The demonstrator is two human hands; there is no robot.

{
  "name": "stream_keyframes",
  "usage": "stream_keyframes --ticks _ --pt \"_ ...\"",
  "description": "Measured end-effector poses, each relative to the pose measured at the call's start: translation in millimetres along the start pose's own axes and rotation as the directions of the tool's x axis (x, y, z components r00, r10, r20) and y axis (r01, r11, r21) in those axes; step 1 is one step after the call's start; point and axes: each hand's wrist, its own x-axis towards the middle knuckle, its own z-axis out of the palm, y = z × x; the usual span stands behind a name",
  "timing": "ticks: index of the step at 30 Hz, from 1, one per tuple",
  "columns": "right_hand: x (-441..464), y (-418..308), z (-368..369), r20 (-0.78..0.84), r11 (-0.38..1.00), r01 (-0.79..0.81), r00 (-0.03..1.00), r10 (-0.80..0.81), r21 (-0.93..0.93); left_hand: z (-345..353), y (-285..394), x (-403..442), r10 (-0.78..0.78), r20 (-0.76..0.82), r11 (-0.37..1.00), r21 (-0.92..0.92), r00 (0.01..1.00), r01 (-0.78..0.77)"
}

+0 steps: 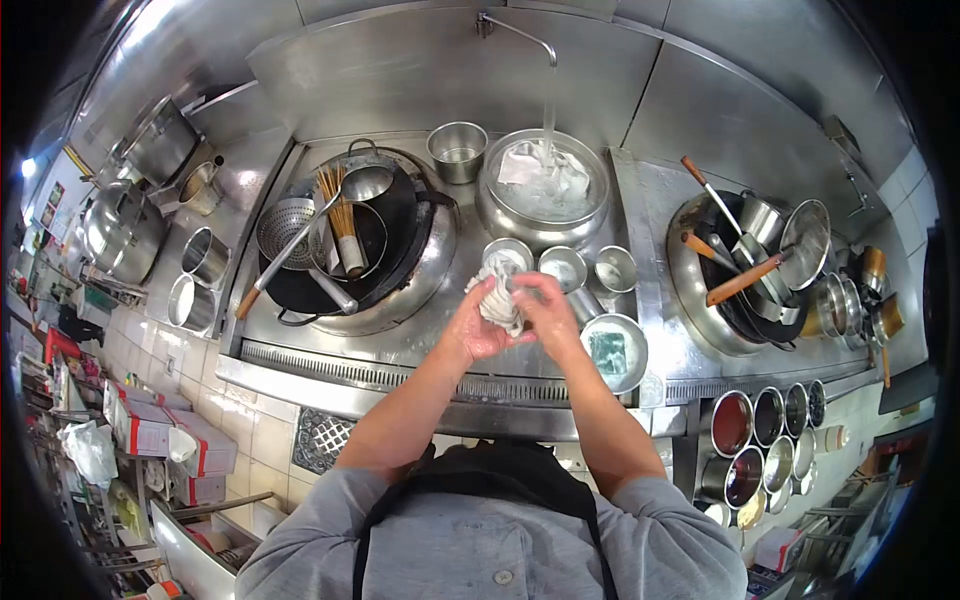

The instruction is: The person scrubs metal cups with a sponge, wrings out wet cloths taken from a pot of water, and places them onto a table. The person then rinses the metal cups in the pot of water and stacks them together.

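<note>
A crumpled, wet-looking whitish cloth (497, 303) is bunched between my two hands above the steel counter. My left hand (474, 325) is wrapped round its left and lower side. On its right side, my right hand (545, 312) has curved fingers touching the cloth. Just behind the hands stands a small metal bowl (507, 252). Farther back, a tap (520, 32) runs water into a large steel basin (545, 228), where more pale cloth (565, 180) lies in the water. A pan (640, 355) with a green pad (607, 352) in it sits to the right of my hands.
On the left, a wok (415, 250) holds a bamboo brush (345, 225), ladle and strainer. Another wok (690, 265) with utensils stands on the right. Small metal bowls (615, 268) are near the basin. Several sauce pots (732, 422) line the lower right.
</note>
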Motion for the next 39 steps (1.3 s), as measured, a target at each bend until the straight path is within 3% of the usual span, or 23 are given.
stream_keyframes --ticks 1,3,5,6,7,9,10,13,14,15,16,19,23,24,26,28,30,32,34,36,37,38,39 --pt "2.1 -7.4 -5.4 -0.036 0.926 -0.161 0.982 0.184 0.342 12.5 -5.5 -7.1 -0.02 0.018 0.998 0.065 1.0 0.018" --pt "12.3 5.9 -13.7 0.138 0.571 -0.318 0.932 0.336 0.756 17.6 -13.9 -1.0 -0.056 0.073 0.998 -0.025 0.996 0.058" --pt "27.8 45.2 -10.3 0.393 0.23 -0.43 0.9 0.19 0.873 8.6 -22.9 11.9 -0.079 0.138 0.974 -0.201 0.987 0.106" --pt "29.2 26.2 -6.2 0.403 0.225 -0.425 0.905 0.137 0.877 31.3 -33.6 8.1 0.048 -0.083 0.994 -0.097 0.995 -0.056" --pt "30.2 5.1 -1.9 0.412 0.219 -0.421 0.907 0.085 0.88 33.0 -28.0 11.2 0.011 -0.08 0.999 -0.045 0.997 -0.015" --pt "46.6 31.1 -9.4 0.443 0.24 -0.452 0.892 0.096 0.859 32.1 -11.0 10.9 -0.062 -0.094 0.997 0.046 0.994 0.067" --pt "68.4 58.7 -16.5 0.511 0.344 -0.529 0.846 0.151 0.776 41.3 -4.3 9.6 -0.13 -0.153 0.982 0.119 0.98 0.149" --pt "90.6 39.4 -17.6 0.386 0.728 -0.51 0.852 0.353 0.459 25.5 13.0 21.6 -0.199 -0.289 0.913 0.292 0.937 0.284" --pt "97.3 36.9 -18.0 0.373 0.786 -0.509 0.846 0.382 0.35 32.4 8.2 22.6 -0.054 -0.413 0.862 0.44 0.909 0.251" --pt "101.1 36.1 -18.5 0.356 0.831 -0.505 0.839 0.411 0.234 29.8 6.3 27.8 -0.003 -0.442 0.801 0.536 0.897 0.267" --pt "102.2 36.5 -18.4 0.335 0.862 -0.494 0.835 0.435 0.113 24.4 6.0 33.7 0.051 -0.464 0.727 0.624 0.884 0.286" --pt "99.8 43.8 -19.9 0.292 0.955 -0.232 0.915 0.279 -0.184 16.6 -4.1 46.1 0.246 -0.451 0.451 0.837 0.858 0.311" --pt "93.6 48.7 -5.9 0.229 0.833 -0.222 0.897 0.378 -0.506 -22.3 -26.1 55.4 0.482 -0.377 0.147 0.925 0.791 0.351" --pt "90.9 77.6 0.1 0.221 0.839 -0.117 0.937 0.27 -0.531 -43.6 -32.9 58.7 0.516 -0.164 -0.094 0.965 0.84 0.246" --pt "89.1 147.4 4.4 0.416 0.661 0.243 0.902 0.114 -0.71 -80.1 -40.1 56.4 0.454 0.256 -0.562 0.825 0.854 0.052" --pt "62.6 92.5 14.1 0.264 0.734 0.025 0.941 0.212 -0.679 -56.7 -53.6 35.6 0.548 0.059 -0.449 0.862 0.834 0.234" --pt "50.6 86.7 22.8 0.271 0.658 0.011 0.916 0.296 -0.753 -59.9 -58.0 27.3 0.485 -0.142 -0.431 0.82 0.863 0.376" --pt "39.9 106.6 33.2 0.233 0.638 0.026 0.942 0.242 -0.769 -32.1 -58.8 0.0 0.542 -0.338 -0.267 0.799 0.77 0.538" --pt "33.0 121.6 43.4 0.291 0.638 0.051 0.916 0.277 -0.768 -37.3 -56.7 -26.3 0.493 -0.369 -0.212 0.827 0.788 0.52" --pt "35.5 153.8 59.1 0.338 0.757 -0.195 0.806 0.485 -0.623 -60.5 -67.0 -52.8 0.608 -0.25 -0.138 0.901 0.754 0.41" --pt "33.4 154.3 72.2 0.409 0.776 -0.509 0.661 0.629 -0.372 -66.1 -66.5 -66.8 0.627 -0.283 -0.116 0.887 0.725 0.447" --pt "27.2 145.5 81.6 0.535 0.756 -0.598 0.561 0.632 -0.268 -70.2 -63.1 -82.5 0.632 -0.311 -0.095 0.878 0.71 0.468" --pt "28.6 133.4 89.5 0.635 0.693 -0.699 0.457 0.623 -0.177 -70.8 -54.3 -115.8 0.613 -0.366 0.061 0.906 0.7 0.42"
